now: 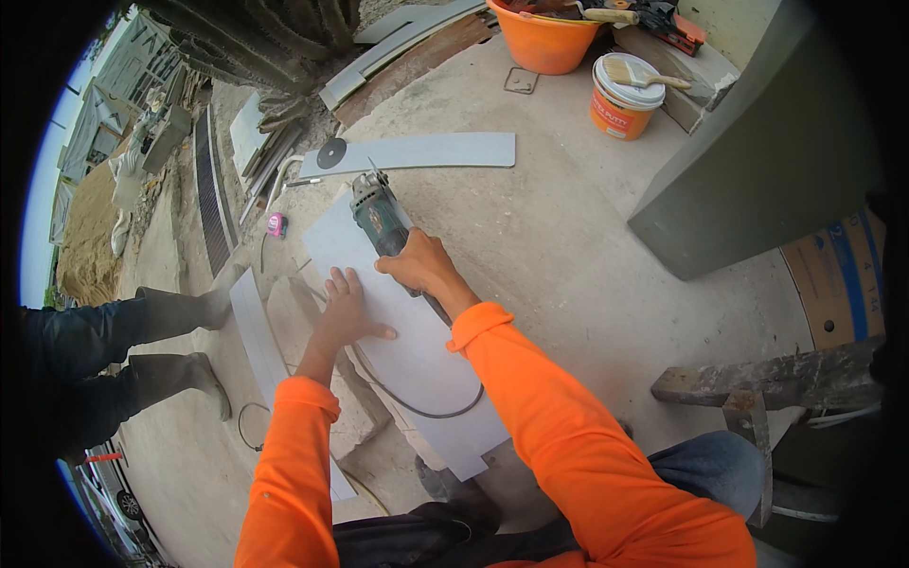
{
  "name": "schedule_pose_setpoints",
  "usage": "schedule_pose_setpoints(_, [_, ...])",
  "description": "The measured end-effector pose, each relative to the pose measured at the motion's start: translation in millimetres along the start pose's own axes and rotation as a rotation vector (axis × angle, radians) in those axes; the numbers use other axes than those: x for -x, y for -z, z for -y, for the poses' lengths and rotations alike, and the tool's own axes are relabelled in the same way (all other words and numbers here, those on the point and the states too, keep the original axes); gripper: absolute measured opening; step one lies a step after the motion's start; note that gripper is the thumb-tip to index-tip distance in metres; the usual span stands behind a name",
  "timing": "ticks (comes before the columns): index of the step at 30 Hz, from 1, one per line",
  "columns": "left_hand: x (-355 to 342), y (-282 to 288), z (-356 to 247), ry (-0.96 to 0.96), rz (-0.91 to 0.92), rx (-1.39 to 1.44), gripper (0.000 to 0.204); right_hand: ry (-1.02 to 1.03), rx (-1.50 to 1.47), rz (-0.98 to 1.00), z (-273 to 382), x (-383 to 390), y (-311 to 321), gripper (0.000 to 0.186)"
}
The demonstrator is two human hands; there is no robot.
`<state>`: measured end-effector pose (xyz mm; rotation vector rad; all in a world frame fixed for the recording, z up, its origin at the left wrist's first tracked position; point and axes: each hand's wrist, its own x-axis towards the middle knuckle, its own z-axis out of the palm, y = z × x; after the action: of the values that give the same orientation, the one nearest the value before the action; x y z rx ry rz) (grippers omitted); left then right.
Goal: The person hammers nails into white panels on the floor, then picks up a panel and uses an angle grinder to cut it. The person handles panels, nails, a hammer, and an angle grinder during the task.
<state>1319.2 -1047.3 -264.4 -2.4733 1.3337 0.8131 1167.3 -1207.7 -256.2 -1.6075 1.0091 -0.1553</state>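
My right hand (pixel 423 266) is wrapped round the body of a dark green angle grinder (pixel 379 216), whose head points away from me over the far end of a light grey board (pixel 417 364). Fingers spread, my left hand (pixel 347 310) presses flat on the board's left side. The grinder's black cord (pixel 417 409) loops across the board's near half. Seen nearly edge-on, the grinder's disc barely shows, so I cannot tell whether it touches the board. Under the board's left edge lie stone slabs (pixel 355 417).
Beyond the board lies a grey strip (pixel 445 150) with a black disc (pixel 331 152) on it. A pink tape measure (pixel 276 224) lies left. Far right stand an orange tub (pixel 540 43) and a bucket (pixel 620 114) with a brush. A person's boots (pixel 180 374) stand left; a grey pillar (pixel 757 161) rises right.
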Motion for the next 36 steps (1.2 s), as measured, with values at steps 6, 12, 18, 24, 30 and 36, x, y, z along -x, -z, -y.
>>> schedule_pose_setpoints(6, [-0.2,2.0,-1.8,0.031,0.043,0.002,0.171,0.005,-0.006,-0.011,-5.8,7.7,-0.7,0.072])
schedule_pose_setpoints(12, [-0.4,2.6,-2.5,0.029,0.041,0.007,0.171,0.002,0.002,-0.015,-9.7,16.1,1.8,0.073])
schedule_pose_setpoints(18, [-0.8,1.5,-1.2,0.031,0.032,0.004,0.172,-0.008,-0.006,0.014,-12.2,23.5,5.1,0.074])
schedule_pose_setpoints(24, [-1.7,-1.6,2.2,0.011,0.002,0.011,0.169,0.001,0.000,0.010,-15.7,33.4,8.5,0.074])
schedule_pose_setpoints(30, [-3.5,-2.7,3.6,0.018,0.011,0.019,0.169,-0.014,-0.006,0.032,-17.1,41.9,12.5,0.074])
schedule_pose_setpoints(36, [-4.1,-3.0,4.6,0.018,0.011,0.026,0.170,-0.030,-0.009,0.053,-18.8,53.8,17.5,0.071])
